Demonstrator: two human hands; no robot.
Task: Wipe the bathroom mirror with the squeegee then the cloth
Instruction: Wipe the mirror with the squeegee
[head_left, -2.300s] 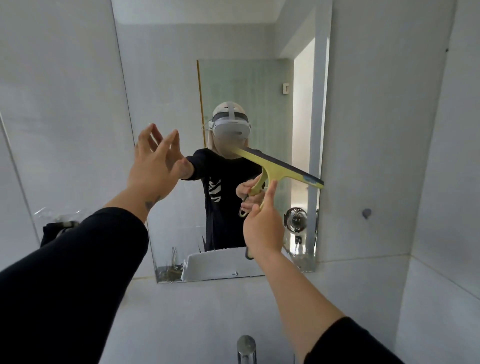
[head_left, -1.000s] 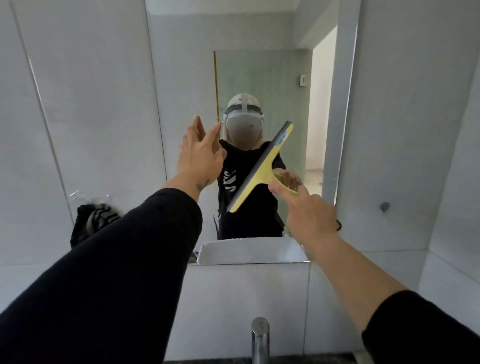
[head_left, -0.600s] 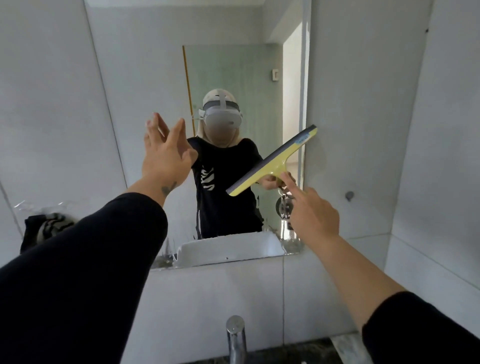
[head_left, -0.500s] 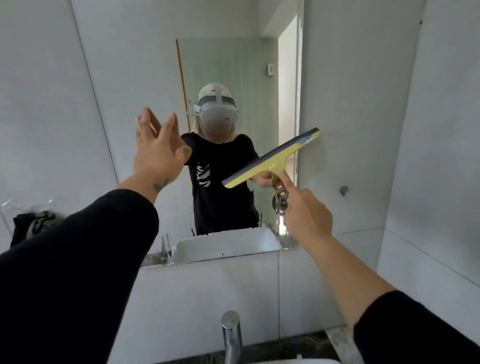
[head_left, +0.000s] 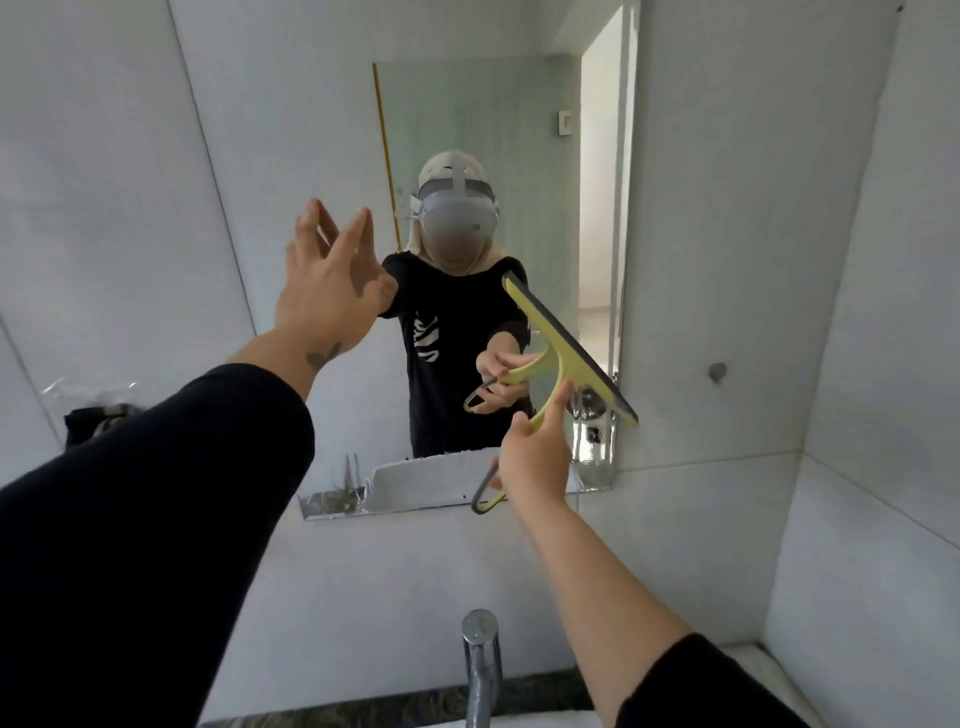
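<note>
The squeegee (head_left: 569, 349) is gripped by its handle in the right hand (head_left: 535, 457), its blade slanted against the mirror (head_left: 322, 156) near the lower right corner. The left hand (head_left: 327, 291) is raised, fingers spread, empty.

Soft, even daylight fills the room; the brightest patch is the doorway (head_left: 597, 171) reflected in the mirror (head_left: 322, 130) at 1 o'clock. Shadows are faint. My left hand (head_left: 327, 291) is slightly blurred. Wide-angle distortion bends the wall lines toward the edges.
</note>
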